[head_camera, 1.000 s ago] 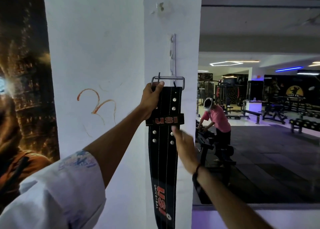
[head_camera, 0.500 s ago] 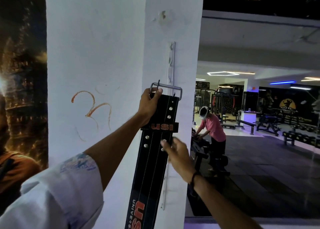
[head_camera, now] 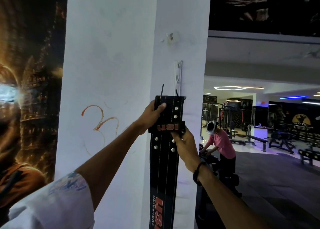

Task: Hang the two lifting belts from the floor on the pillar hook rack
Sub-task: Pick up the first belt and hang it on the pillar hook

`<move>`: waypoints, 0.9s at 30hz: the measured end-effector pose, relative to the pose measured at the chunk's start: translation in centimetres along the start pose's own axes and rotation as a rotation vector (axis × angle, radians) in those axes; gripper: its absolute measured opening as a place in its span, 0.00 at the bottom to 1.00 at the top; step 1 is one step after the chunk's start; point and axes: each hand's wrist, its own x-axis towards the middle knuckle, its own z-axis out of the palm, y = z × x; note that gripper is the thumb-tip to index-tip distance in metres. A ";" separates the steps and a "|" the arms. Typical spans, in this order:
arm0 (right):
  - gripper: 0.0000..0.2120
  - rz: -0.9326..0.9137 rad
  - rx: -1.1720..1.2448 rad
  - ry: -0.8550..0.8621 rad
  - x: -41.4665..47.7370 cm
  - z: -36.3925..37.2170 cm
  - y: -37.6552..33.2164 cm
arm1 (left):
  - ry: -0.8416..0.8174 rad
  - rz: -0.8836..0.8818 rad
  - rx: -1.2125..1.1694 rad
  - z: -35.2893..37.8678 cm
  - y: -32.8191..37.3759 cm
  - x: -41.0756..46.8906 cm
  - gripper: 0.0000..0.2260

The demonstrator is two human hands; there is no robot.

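Note:
A black lifting belt (head_camera: 164, 168) with silver rivets and red USI lettering hangs flat against the white pillar (head_camera: 110, 72). Its top end sits just under the lowest hooks of the narrow white hook rack (head_camera: 178, 76) screwed to the pillar face. My left hand (head_camera: 152, 115) grips the belt's top left corner, thumb across the front. My right hand (head_camera: 185, 143) pinches the belt's right edge just below the USI loop. The buckle's prongs stick up above the belt's top edge. Only one belt is in view.
A dark poster wall (head_camera: 29, 90) lies left of the pillar. To the right a mirror shows a person in a pink shirt (head_camera: 220, 142) bent over gym equipment, with benches (head_camera: 277, 142) beyond.
The belt has swung back upright and been lifted closer to the rack's hooks. My right hand has closed onto the belt's right edge; before it only hovered near it.

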 end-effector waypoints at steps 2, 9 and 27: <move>0.12 0.032 0.048 0.036 0.9 0.0 -0.7 | 0.038 -0.060 -0.029 0.3 -0.6 -0.7 0.13; 0.11 -0.048 0.042 0.056 3.7 0.4 -3.5 | 0.284 0.036 -0.178 2.4 -1.7 -2.6 0.22; 0.09 0.104 0.148 0.149 4.4 -3.0 -8.3 | 0.077 0.112 -0.095 4.0 0.4 -0.2 0.23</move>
